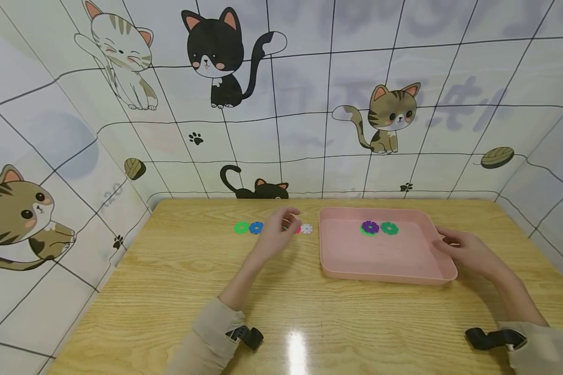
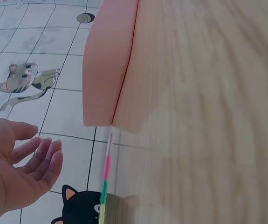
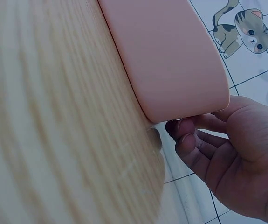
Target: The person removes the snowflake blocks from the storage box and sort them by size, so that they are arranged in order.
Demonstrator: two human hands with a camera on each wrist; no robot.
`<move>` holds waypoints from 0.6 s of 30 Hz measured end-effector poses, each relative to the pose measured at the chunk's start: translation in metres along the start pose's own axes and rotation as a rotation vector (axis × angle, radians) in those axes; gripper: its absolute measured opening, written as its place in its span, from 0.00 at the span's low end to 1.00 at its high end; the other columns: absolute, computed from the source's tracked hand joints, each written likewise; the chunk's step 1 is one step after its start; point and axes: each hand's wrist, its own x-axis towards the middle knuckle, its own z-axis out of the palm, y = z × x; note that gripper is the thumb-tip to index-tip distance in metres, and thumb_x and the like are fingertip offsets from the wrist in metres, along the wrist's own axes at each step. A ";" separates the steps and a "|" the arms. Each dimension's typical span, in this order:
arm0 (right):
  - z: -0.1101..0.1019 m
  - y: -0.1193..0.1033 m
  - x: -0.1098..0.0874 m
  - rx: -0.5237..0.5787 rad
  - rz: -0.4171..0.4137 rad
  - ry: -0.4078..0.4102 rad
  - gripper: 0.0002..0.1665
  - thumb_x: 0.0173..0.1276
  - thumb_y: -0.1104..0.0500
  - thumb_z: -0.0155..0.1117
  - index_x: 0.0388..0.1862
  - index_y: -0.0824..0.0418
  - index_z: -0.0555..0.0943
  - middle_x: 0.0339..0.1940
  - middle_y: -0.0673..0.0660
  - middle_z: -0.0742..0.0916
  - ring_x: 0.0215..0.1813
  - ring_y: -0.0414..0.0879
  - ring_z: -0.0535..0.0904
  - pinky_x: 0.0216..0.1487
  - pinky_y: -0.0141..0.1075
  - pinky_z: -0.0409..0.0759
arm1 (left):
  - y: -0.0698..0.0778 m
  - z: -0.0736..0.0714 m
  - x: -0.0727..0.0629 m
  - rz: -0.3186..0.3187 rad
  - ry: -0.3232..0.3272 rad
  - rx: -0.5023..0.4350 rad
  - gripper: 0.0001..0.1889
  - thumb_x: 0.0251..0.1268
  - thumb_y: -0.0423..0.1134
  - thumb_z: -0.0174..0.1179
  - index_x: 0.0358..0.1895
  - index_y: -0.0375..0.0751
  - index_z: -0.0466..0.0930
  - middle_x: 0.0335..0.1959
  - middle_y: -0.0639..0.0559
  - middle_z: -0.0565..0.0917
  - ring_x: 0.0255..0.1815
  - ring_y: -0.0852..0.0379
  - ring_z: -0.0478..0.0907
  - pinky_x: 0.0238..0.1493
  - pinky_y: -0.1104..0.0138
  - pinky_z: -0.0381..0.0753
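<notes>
My left hand (image 1: 276, 232) hovers over a row of small notched plastic discs, its fingers loosely bent and nothing held. From left to right the row shows a green disc (image 1: 241, 227), a blue disc (image 1: 256, 227), part of a pink disc (image 1: 297, 229) and a white disc (image 1: 306, 228); the hand covers the middle. Edge-on in the left wrist view, a yellow disc (image 2: 101, 214) also appears. My right hand (image 1: 469, 252) grips the right wall of a pink tray (image 1: 384, 276). Inside the tray, a purple disc (image 1: 370, 226) overlaps a green one, beside a teal-green disc (image 1: 389, 228).
The wooden table (image 1: 281, 312) carries the tray right of centre. Behind it rises a wall (image 1: 305, 135) with cat drawings and grid lines, close to the table's back edge. Black straps with small mounts circle both sleeves.
</notes>
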 end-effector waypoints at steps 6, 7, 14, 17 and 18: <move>0.000 0.000 0.000 0.006 0.001 -0.003 0.36 0.80 0.51 0.55 0.74 0.76 0.63 0.52 0.70 0.84 0.52 0.57 0.79 0.38 0.30 0.76 | 0.009 0.014 0.003 0.061 -0.024 -0.025 0.12 0.73 0.31 0.57 0.56 0.32 0.78 0.40 0.44 0.80 0.39 0.52 0.78 0.45 0.65 0.81; 0.000 0.000 0.000 0.006 0.002 -0.004 0.36 0.80 0.51 0.55 0.74 0.76 0.63 0.52 0.70 0.84 0.52 0.57 0.79 0.38 0.30 0.76 | 0.010 0.017 0.004 0.065 -0.032 -0.027 0.13 0.73 0.31 0.57 0.56 0.32 0.77 0.40 0.44 0.80 0.39 0.53 0.78 0.45 0.65 0.80; 0.000 0.000 0.000 0.005 0.001 -0.003 0.35 0.80 0.52 0.55 0.74 0.76 0.63 0.51 0.70 0.84 0.52 0.57 0.79 0.38 0.30 0.76 | 0.021 0.035 0.010 0.113 -0.076 -0.005 0.13 0.73 0.31 0.57 0.56 0.32 0.78 0.40 0.46 0.80 0.40 0.56 0.77 0.42 0.71 0.79; 0.000 0.001 0.000 0.009 -0.001 -0.004 0.35 0.80 0.51 0.55 0.74 0.76 0.63 0.51 0.70 0.84 0.52 0.57 0.79 0.38 0.30 0.76 | 0.026 0.044 0.012 0.132 -0.108 -0.021 0.13 0.72 0.29 0.57 0.57 0.32 0.78 0.40 0.45 0.80 0.40 0.56 0.78 0.43 0.71 0.79; 0.000 0.001 -0.001 0.010 0.001 -0.002 0.36 0.80 0.51 0.55 0.74 0.76 0.63 0.51 0.70 0.84 0.52 0.57 0.80 0.38 0.30 0.76 | 0.027 0.047 0.013 0.140 -0.118 -0.026 0.13 0.71 0.29 0.57 0.56 0.31 0.78 0.40 0.45 0.80 0.40 0.56 0.78 0.43 0.71 0.79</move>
